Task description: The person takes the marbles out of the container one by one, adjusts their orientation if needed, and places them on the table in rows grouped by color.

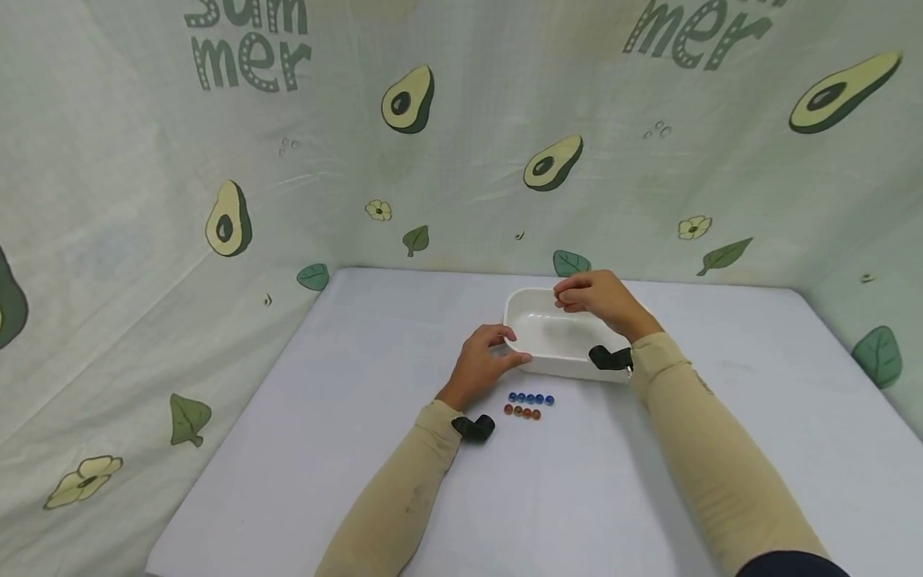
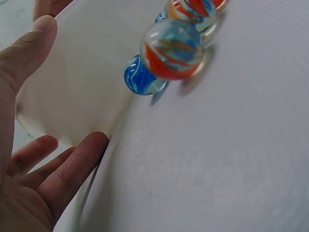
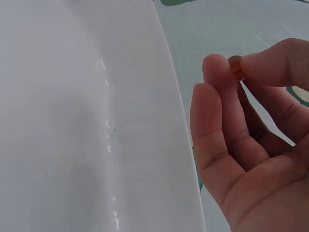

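Note:
A white rectangular tray (image 1: 555,366) lies near the table's back edge. My left hand (image 1: 481,358) holds its front left corner, thumb along the front wall and fingers at the left rim; the left wrist view shows these fingers (image 2: 72,169) against the tray wall. Above the tray's back rim, my right hand (image 1: 602,303) pinches a small orange-red marble (image 3: 236,67) between thumb and fingertips. In front of the tray, several blue marbles (image 1: 530,398) form one row, with several orange-red marbles (image 1: 527,413) in a second row nearer me.
A white cloth covers the table (image 1: 404,336). Behind and beside it hangs a pale curtain (image 1: 469,120) printed with avocados and leaves. Dark camera mounts (image 1: 473,428) sit on both wrists, the right one overlapping the tray's front right in the head view.

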`<state>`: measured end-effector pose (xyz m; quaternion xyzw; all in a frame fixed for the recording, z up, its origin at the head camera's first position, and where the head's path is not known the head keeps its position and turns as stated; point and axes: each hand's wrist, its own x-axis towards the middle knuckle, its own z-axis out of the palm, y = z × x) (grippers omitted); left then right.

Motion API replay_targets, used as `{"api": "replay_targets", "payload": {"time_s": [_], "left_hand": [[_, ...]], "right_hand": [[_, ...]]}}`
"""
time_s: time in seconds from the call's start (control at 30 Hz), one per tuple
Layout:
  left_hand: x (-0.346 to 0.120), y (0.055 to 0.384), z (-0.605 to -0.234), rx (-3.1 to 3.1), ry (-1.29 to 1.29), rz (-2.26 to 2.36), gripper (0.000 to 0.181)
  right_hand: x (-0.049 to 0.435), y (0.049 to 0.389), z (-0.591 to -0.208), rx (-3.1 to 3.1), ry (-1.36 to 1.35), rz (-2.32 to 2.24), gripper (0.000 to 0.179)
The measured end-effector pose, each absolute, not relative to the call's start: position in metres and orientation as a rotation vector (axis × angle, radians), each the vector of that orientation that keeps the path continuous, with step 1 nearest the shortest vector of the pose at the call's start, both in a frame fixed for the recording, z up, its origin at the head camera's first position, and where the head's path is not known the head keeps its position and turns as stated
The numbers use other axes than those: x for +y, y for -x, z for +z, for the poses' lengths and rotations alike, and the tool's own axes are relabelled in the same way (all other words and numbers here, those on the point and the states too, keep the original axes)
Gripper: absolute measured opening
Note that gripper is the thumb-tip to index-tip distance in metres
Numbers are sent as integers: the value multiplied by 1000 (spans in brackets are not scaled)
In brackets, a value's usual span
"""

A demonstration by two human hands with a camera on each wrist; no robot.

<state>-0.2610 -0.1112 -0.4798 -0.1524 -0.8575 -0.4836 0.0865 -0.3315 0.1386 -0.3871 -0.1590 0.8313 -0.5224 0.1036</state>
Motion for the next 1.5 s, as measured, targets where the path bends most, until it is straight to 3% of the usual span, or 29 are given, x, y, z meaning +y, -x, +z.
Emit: {"api": "replay_targets", "payload": {"time_s": [0.73,0.93,1.5], "left_hand": [[-112,263,-480,-2560,432,-1469,45],[-113,263,-481,-2560,444,-1461,44],[-115,266,-482,-2533,446,-1469,40]], "right_hand": [[156,293,-386,2102,410,-2113,38],[158,282,-398,1868,455,-2265,29],[157,265,-411,1797,596,-2280,29]]}}
